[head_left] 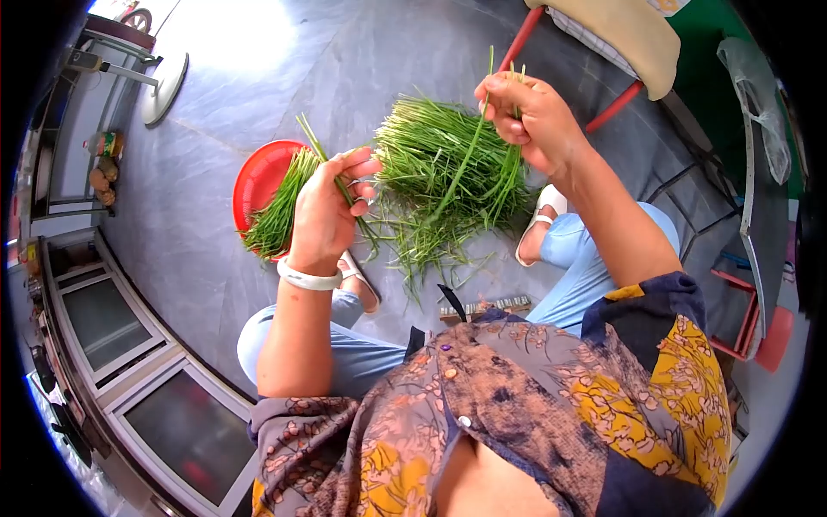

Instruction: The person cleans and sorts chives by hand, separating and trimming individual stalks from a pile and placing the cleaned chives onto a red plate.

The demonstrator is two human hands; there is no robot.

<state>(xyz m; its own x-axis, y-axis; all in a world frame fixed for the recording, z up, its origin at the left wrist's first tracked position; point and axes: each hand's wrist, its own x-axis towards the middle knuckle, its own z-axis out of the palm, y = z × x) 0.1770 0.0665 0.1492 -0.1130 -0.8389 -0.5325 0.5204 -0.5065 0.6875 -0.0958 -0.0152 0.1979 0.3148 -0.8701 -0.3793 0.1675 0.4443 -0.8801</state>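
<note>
A large heap of long green stalks lies on the grey floor, with loose blades spread toward my feet. My left hand, with a white bangle at its wrist, holds a few green stalks between thumb and fingers. Raised above the heap's right side, my right hand pinches several thin stalks, and one long blade hangs from it over the heap. Beside my left hand, a red basin holds a bundle of green stalks, partly hidden behind that hand.
Cabinets with glass doors line the left side. A stand with a white round base is at the upper left. A red-legged chair with a beige cover stands at the upper right. My feet flank the heap.
</note>
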